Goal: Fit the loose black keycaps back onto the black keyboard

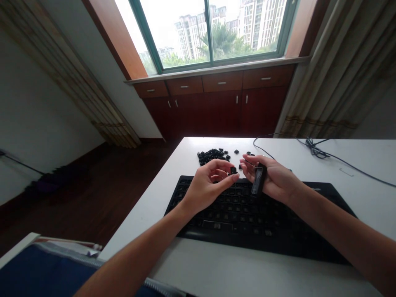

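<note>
My left hand (206, 187) hovers over the upper left of a black computer keyboard (247, 231), with a black keycap (233, 170) pinched at its fingertips. My right hand (274, 176) grips a small black plastic tool (258, 179), whose exact kind I cannot tell, and its fingers reach towards the left hand. Beyond the keyboard lies a heap of several black keycaps (212, 156). A few loose keycaps (236, 151) are scattered to its right, close to my right fingertips.
The keyboard and keycaps rest on a white table (365, 165), with a black cable (318, 152) coiled at its back right. Red-brown cabinets (216, 111) stand beyond the table under a window. A dark wooden floor lies to the left, and blue fabric (40, 272) sits at lower left.
</note>
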The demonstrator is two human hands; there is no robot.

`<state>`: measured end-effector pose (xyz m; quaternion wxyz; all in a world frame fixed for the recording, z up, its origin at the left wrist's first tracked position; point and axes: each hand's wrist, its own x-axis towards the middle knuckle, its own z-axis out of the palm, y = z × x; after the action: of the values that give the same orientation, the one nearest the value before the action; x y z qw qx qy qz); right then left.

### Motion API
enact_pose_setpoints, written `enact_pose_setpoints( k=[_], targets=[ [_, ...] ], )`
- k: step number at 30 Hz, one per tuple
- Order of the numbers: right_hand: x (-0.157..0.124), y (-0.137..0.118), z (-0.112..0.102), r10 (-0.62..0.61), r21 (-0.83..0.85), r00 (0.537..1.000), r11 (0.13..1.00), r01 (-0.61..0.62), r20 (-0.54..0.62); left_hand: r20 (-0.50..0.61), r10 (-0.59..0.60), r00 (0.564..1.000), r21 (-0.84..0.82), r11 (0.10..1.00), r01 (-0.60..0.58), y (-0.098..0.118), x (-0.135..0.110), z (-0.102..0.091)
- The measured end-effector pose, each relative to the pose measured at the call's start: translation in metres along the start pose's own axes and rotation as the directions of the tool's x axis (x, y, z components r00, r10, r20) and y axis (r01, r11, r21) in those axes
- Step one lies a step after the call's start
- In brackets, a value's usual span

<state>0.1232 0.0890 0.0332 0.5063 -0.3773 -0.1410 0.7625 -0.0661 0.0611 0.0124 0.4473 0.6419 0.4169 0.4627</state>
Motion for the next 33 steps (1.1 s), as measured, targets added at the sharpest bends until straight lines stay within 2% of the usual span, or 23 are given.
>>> enact_pose_setpoints(
  k=[8,13,15,17,19,21,24,28,33],
  targets=[
    [-0.005,-0.001,0.004,0.004,0.000,1.000,1.000,-0.004,-0.011,-0.023,0.023,0.999,0.045,0.999,-0.022,-0.001,0.000,0.001],
    [-0.002,-0.016,0.003,0.001,0.053,1.000,0.999,0.000,-0.007,-0.002,0.019,1.000,0.050,0.999,-0.019,0.000,0.000,0.001],
    [-0.002,-0.025,0.000,0.017,0.149,0.999,0.989,-0.024,0.048,0.008,0.017,1.000,0.060,0.998,-0.017,0.001,0.000,0.002],
    [-0.004,-0.032,-0.003,-0.019,0.222,0.990,0.975,-0.013,0.140,0.015,0.015,1.000,0.070,0.997,-0.016,0.001,-0.001,0.002],
    [-0.005,-0.035,-0.004,-0.096,0.222,0.974,0.974,0.049,0.206,0.019,0.013,1.000,0.080,0.997,-0.015,0.001,-0.001,0.003],
    [-0.006,-0.034,-0.004,-0.161,0.191,0.963,0.974,0.120,0.216,0.024,0.009,1.000,0.085,0.996,-0.011,0.001,-0.001,0.003],
    [-0.005,-0.030,-0.002,-0.221,0.177,0.960,0.966,0.191,0.171,0.041,-0.004,0.999,0.082,0.997,0.000,0.001,-0.002,0.002],
    [-0.001,-0.025,-0.002,-0.286,0.146,0.957,0.949,0.278,0.039,0.056,-0.012,0.998,0.088,0.996,0.007,0.000,-0.002,0.002],
    [0.002,-0.021,-0.004,-0.285,0.106,0.958,0.952,0.287,-0.041,0.074,0.008,0.997,0.109,0.994,-0.016,-0.002,-0.002,0.001]
  ],
)
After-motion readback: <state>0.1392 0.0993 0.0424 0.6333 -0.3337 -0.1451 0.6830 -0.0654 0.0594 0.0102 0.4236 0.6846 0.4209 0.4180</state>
